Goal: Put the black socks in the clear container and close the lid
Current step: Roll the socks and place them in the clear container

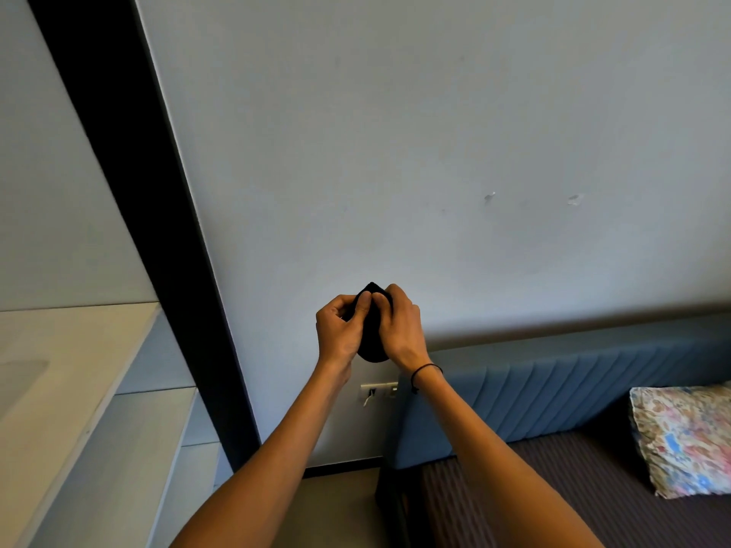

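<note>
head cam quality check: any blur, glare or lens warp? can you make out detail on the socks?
Head view: sharp at centre, no glare, dim even light. Wide-angle warp bends the dark pillar and headboard; slight softness at the shelf. The black socks, held up between left hand and right hand, read as a featureless dark blob.

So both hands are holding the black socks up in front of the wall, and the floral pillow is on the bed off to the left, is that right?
Not quite. The head view shows the floral pillow on the right, not the left. The left hand and right hand do hold the black socks up before the wall.
</note>
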